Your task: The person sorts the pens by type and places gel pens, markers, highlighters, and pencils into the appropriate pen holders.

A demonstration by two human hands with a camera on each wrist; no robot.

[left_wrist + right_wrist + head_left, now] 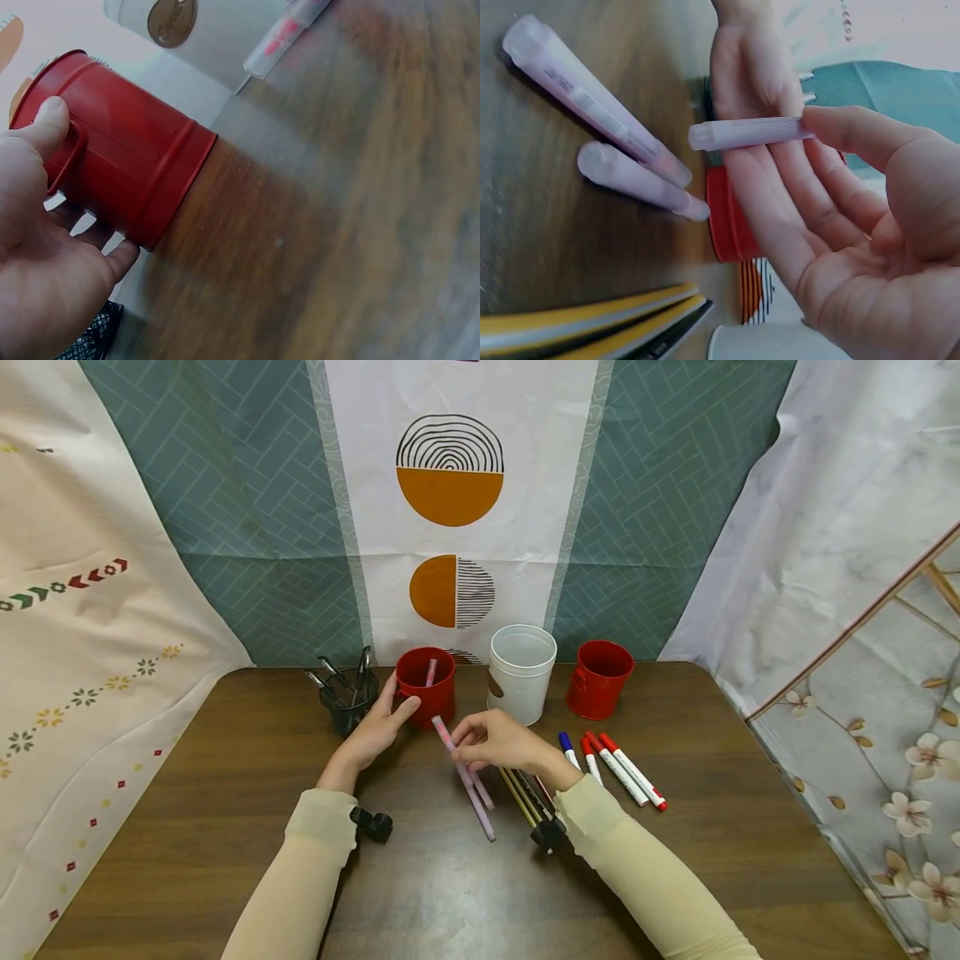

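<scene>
My left hand holds a red mug at its handle side, thumb by the handle and fingers around the lower wall. One pink marker pen stands inside that mug. Between the thumb and fingers of my right hand, another pink marker pen is pinched, just in front of the mug in the head view. Two more pink pens lie on the table below this hand. Yellow-and-black striped pencils are partly hidden under the right wrist.
Left of the held mug stands a black mesh cup with several pens. A white bucket and a second red mug line the back to the right. Red-capped markers and a blue-capped one lie in front of them.
</scene>
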